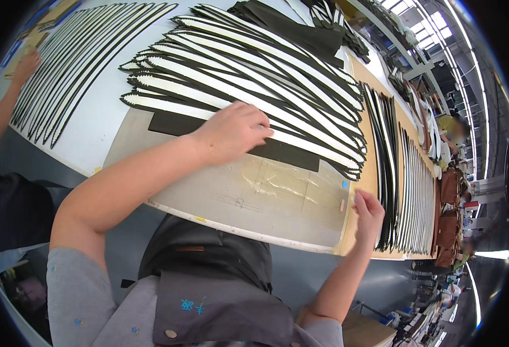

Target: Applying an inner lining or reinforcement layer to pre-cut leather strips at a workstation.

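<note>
Black-and-white strips [249,87], heaped, upper centre; plain black strip [292,157] along their lower edge. Left hand [237,130], centre, fingers curled, grip unclear; right hand [369,211], right of centre, fingers bent, contents indeterminable. Risk: overlapping strips could snag if one is tugged.

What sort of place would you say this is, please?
Probably a factory workshop: many black-and-white strips lie on the work table, a co-worker's arm reaches over it, and long ceiling lights run overhead.
</note>
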Action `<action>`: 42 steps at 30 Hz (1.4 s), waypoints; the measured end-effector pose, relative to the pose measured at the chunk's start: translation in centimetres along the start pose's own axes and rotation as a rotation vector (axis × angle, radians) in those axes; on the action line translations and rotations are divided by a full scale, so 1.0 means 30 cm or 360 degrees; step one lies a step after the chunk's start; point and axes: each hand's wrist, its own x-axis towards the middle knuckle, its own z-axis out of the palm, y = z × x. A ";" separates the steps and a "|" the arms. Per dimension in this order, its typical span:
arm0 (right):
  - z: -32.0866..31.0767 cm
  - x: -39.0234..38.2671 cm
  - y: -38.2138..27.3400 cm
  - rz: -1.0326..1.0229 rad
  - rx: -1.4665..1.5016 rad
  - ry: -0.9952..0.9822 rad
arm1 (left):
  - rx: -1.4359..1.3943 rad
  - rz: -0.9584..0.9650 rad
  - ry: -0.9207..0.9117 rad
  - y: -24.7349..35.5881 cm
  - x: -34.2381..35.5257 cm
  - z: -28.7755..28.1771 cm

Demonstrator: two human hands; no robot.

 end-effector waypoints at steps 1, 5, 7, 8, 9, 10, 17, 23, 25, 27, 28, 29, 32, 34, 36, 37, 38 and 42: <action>-0.080 0.001 0.042 0.0037 -0.0125 -0.0036 | 0.0108 -0.0045 0.0065 -0.024 -0.003 -0.019; -0.160 -0.004 0.109 0.0211 -0.0291 -0.0093 | 0.0224 -0.0161 0.0086 -0.135 -0.026 -0.060; -0.137 -0.004 0.096 0.0183 -0.0336 -0.0075 | 0.0223 -0.0178 0.0016 -0.149 -0.022 -0.056; -0.116 0.012 0.088 -0.0027 -0.0437 0.0009 | 0.0225 -0.0199 -0.0050 -0.154 -0.019 -0.052; -0.072 0.023 0.058 -0.0236 -0.0532 0.0083 | 0.0228 -0.0202 -0.0060 -0.158 -0.024 -0.046; -0.009 0.027 0.005 -0.0442 -0.0651 0.0017 | 0.0227 -0.0214 -0.0050 -0.164 -0.031 -0.036; 0.309 0.100 -0.070 -0.1038 -0.1106 -0.0266 | 0.0199 -0.0174 -0.0049 -0.194 -0.003 -0.024; 0.330 0.133 -0.040 -0.1053 -0.1167 -0.0283 | 0.0303 -0.0197 -0.0020 -0.213 -0.003 -0.007; 0.345 0.137 -0.045 -0.1088 -0.1148 -0.0260 | 0.0348 -0.0198 -0.0004 -0.220 -0.010 -0.004; 0.346 0.138 -0.041 -0.1093 -0.1172 -0.0256 | 0.0315 -0.0137 0.0014 -0.233 -0.003 -0.008; 0.347 0.135 -0.036 -0.1060 -0.1186 -0.0239 | 0.0337 -0.0131 -0.0025 -0.233 -0.001 -0.009; 0.348 0.132 -0.033 -0.1027 -0.1199 -0.0220 | 0.0336 -0.0135 -0.0026 -0.231 -0.005 -0.011; 0.349 0.122 -0.055 -0.1022 -0.1116 -0.0241 | 0.0361 -0.0109 -0.0039 -0.225 -0.017 -0.017; 0.325 0.113 -0.048 -0.1052 -0.1066 -0.0138 | 0.0349 -0.0155 -0.0011 -0.170 -0.025 -0.034; 0.308 0.096 -0.046 -0.1089 -0.1001 -0.0051 | 0.0283 -0.0125 0.0133 -0.090 -0.052 -0.079; 0.292 0.076 -0.053 -0.0982 -0.0988 -0.0073 | 0.0279 -0.0125 0.0129 -0.051 -0.075 -0.094; 0.280 0.064 -0.066 -0.0873 -0.0974 -0.0094 | 0.0155 -0.0168 -0.0011 -0.015 -0.100 -0.106; 0.343 -0.014 -0.164 -0.0896 -0.0754 -0.0465 | 0.0049 -0.0340 -0.0018 0.074 -0.194 -0.117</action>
